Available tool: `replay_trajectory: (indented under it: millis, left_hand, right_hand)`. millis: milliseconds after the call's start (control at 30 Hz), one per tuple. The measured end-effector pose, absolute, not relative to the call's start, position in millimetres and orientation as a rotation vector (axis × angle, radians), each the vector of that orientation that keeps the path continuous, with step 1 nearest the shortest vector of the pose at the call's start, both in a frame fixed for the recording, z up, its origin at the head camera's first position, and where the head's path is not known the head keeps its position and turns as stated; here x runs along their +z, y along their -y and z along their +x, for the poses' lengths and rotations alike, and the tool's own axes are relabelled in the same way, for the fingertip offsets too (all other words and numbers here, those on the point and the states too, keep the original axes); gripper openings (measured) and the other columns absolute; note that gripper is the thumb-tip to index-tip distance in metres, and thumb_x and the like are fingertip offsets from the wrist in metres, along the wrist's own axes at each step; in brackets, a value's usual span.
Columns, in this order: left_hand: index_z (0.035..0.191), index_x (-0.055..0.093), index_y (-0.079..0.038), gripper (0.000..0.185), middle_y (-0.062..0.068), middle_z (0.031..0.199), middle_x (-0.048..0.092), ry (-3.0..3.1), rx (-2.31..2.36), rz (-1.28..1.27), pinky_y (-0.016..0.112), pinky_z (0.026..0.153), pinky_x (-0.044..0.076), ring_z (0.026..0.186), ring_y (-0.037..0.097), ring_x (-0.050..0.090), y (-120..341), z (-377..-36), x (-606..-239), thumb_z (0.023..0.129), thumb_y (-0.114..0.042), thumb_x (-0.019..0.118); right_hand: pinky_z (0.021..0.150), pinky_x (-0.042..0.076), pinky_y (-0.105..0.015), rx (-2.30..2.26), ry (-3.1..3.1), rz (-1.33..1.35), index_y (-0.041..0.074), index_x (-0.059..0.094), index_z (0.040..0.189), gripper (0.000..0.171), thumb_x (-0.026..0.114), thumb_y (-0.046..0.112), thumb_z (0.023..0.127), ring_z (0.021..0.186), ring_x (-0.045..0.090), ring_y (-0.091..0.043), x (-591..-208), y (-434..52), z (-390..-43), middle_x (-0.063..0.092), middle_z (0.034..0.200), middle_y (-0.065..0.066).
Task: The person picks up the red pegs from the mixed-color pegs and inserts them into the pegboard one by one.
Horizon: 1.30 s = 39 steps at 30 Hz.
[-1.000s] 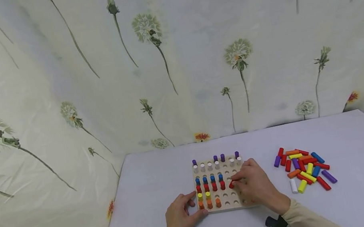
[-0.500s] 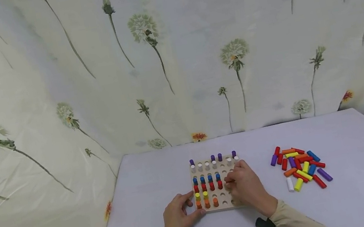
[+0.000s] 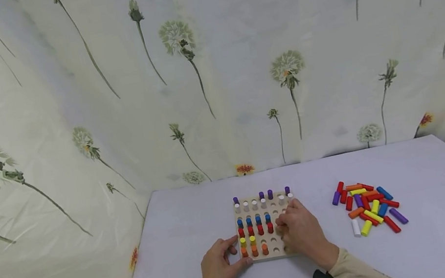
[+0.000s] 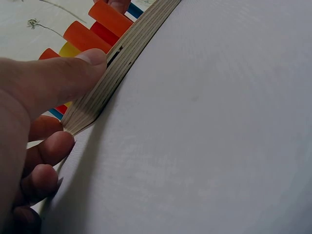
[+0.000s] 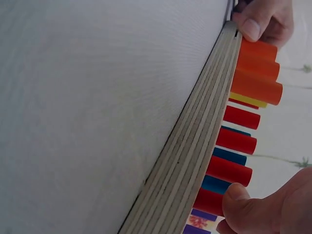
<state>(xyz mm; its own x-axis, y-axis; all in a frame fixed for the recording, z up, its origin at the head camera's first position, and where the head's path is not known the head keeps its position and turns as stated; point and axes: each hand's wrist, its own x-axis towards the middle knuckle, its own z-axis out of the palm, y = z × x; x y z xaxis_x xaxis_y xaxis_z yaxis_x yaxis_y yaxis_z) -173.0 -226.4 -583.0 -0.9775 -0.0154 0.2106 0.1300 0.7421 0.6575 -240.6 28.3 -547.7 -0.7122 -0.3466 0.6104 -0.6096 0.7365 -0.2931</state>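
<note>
Slid deeper since a second ago: red peg (image 3: 280, 228), pinched by right hand (image 3: 299, 232), over pegboard (image 3: 278, 249) hole. Left hand (image 3: 218, 268) gripping board corner. Best pressed straight down, kept upright.

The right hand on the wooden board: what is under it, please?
Under the right hand is the near right part of the peg board. Its fingers pinch a red peg. Holes beneath the palm are covered.
</note>
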Motion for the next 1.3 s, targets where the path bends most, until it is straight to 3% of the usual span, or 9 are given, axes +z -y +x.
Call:
replay_trajectory:
  millis: [467,667,900,1300]
  left_hand:
    - [0.131,0.076,-0.018,0.065,-0.014,0.086,0.060,2.753,-1.039,-0.077,0.019,0.058,0.031,0.064,-0.001,0.042,226.3,-172.7,-585.2,0.079,-0.054,0.090]
    - [0.131,0.076,-0.018,0.064,-0.014,0.086,0.060,2.756,-1.042,-0.071,0.019,0.058,0.032,0.064,-0.001,0.042,223.5,-171.1,-587.7,0.078,-0.053,0.091]
    - [0.131,0.076,-0.017,0.065,-0.013,0.087,0.061,2.749,-1.045,-0.079,0.019,0.059,0.032,0.065,-0.001,0.042,222.2,-171.9,-587.0,0.079,-0.053,0.091]
    - [0.131,0.076,-0.017,0.065,-0.012,0.087,0.062,2.754,-1.038,-0.080,0.019,0.059,0.032,0.065,-0.001,0.042,224.7,-172.7,-581.7,0.079,-0.053,0.091]
  right_hand:
    - [0.070,0.043,-0.031,0.649,2.448,0.721,0.012,0.087,0.089,0.019,0.097,0.015,0.074,0.083,0.048,-0.017,-540.8,-38.3,-236.2,0.063,0.067,0.003]
    - [0.069,0.045,-0.027,0.705,2.437,0.738,0.014,0.087,0.098,0.027,0.098,0.013,0.073,0.088,0.047,-0.015,-533.2,-55.1,-228.4,0.060,0.071,0.008]
    - [0.070,0.045,-0.033,0.613,2.522,0.662,0.012,0.087,0.102,0.030,0.098,0.019,0.075,0.089,0.048,-0.018,-523.0,-107.3,-234.0,0.066,0.075,0.005]
    - [0.073,0.050,-0.051,0.390,2.653,0.497,0.004,0.083,0.095,0.032,0.098,0.018,0.070,0.097,0.051,-0.039,-518.9,-223.3,-243.9,0.069,0.079,-0.009]
